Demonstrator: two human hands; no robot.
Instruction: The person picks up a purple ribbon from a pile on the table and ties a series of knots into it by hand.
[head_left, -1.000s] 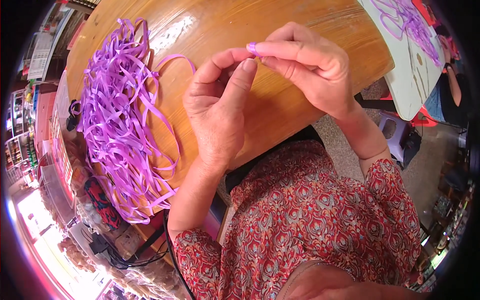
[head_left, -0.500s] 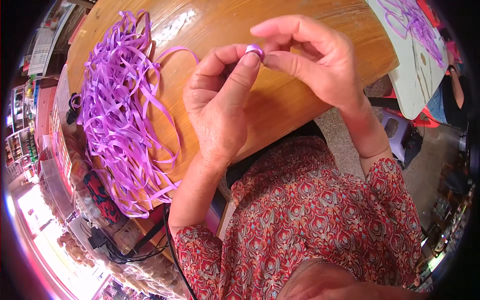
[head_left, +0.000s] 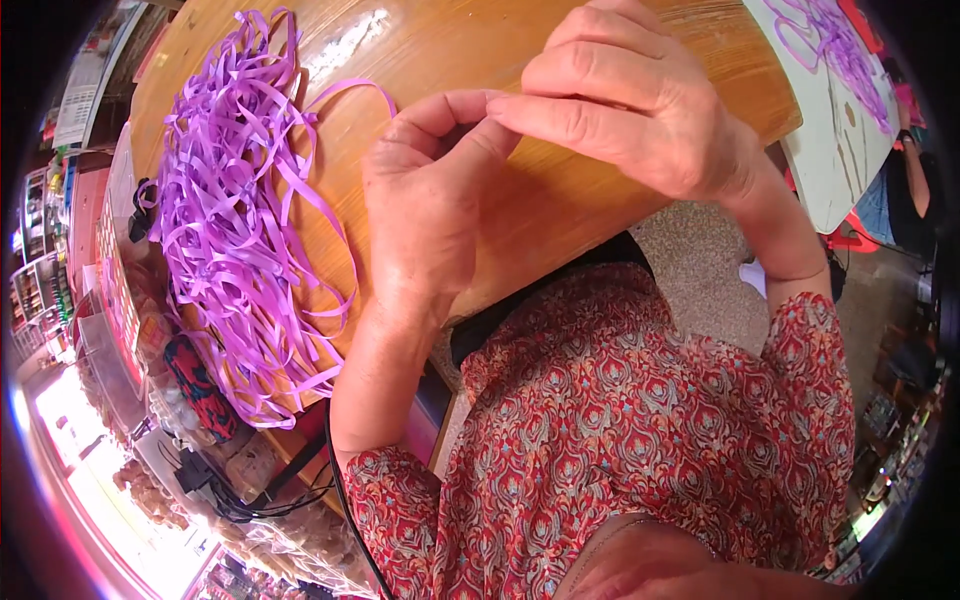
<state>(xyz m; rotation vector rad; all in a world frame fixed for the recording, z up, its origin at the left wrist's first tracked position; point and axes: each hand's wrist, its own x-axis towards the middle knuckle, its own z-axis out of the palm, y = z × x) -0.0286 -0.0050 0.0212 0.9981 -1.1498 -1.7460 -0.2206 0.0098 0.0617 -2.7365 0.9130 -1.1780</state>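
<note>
A big tangled heap of purple ribbon (head_left: pixel 235 220) lies along the left side of the wooden table. One strand arcs out of it toward my left hand (head_left: pixel 425 200), whose thumb and forefinger pinch together above the table. My right hand (head_left: pixel 640 115) meets it there, its fingers bent and pressed against the left fingertips from above. The bit of ribbon between the fingertips is covered by my fingers.
The wooden table (head_left: pixel 560 215) spreads beneath my hands. Another purple tangle (head_left: pixel 840 60) rests on a white table (head_left: pixel 815 165) at the far right, with a person's arm (head_left: pixel 914 170) beside it. A red and dark patterned item (head_left: pixel 200 388) and black cables (head_left: pixel 265 508) sit at the lower left.
My right hand has turned and closed over the left fingertips, its forefinger now at the pinch. The small ribbon loop that showed there is now covered. My left hand stays nearly in place.
</note>
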